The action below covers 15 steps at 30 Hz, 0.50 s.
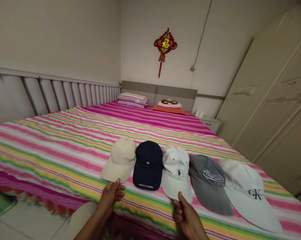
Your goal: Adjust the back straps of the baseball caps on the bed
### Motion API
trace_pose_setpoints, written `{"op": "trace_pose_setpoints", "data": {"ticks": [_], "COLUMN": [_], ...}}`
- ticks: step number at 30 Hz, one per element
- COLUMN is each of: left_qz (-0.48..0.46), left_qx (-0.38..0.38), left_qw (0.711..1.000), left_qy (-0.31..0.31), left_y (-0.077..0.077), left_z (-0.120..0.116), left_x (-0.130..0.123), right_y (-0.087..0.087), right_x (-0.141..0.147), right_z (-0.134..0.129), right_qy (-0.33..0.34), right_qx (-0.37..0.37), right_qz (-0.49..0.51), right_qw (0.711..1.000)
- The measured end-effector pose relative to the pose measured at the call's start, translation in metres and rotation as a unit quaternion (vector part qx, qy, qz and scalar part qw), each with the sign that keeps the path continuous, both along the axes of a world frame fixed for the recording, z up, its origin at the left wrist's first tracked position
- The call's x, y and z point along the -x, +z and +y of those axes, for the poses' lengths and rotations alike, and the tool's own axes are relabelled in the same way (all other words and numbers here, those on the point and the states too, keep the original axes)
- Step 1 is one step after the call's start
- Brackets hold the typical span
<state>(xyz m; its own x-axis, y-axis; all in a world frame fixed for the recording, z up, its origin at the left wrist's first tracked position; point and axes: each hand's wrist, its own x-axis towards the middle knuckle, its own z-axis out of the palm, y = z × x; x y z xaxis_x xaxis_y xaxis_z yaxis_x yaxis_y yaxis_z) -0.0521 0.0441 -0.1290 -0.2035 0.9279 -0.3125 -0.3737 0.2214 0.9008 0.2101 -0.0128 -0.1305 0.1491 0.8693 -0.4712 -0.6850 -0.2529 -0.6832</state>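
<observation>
Five caps lie side by side on the striped bed sheet. From the left they are a beige cap (122, 153), a navy cap (148, 166), a white cap with a small dark logo (176, 166), a grey cap (209, 185) with lettering and a white "GK" cap (247, 191). All brims point toward me. My left hand (110, 195) is closed at the front edge of the beige cap's brim. At the front of the small-logo white cap, my right hand (186, 211) pinches the brim edge, its other fingers curled.
The bed sheet (65, 143) spreads around the caps. Folded purple bedding (132, 100) and a pink and orange pile (169, 106) lie by the headboard (165, 91). A radiator (65, 90) is on the left, a nightstand (210, 123) and wardrobe (267, 93) on the right.
</observation>
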Motion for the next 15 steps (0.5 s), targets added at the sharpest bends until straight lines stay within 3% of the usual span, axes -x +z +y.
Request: {"op": "trace_pose_setpoints", "data": {"ticks": [5, 15], "left_qz": [0.014, 0.014], "left_qx": [0.011, 0.014], "left_qw": [1.000, 1.000], "left_qy": [0.007, 0.002], "left_y": [-0.003, 0.000], "left_z": [0.004, 0.005], "left_x": [-0.001, -0.002], "right_y": [0.003, 0.002], "right_x": [0.004, 0.014], "right_z": [0.001, -0.002], "right_qy": [-0.067, -0.111], "right_qx": [0.023, 0.017], "right_qz": [0.057, 0.092], "right_qw": [0.996, 0.989]}}
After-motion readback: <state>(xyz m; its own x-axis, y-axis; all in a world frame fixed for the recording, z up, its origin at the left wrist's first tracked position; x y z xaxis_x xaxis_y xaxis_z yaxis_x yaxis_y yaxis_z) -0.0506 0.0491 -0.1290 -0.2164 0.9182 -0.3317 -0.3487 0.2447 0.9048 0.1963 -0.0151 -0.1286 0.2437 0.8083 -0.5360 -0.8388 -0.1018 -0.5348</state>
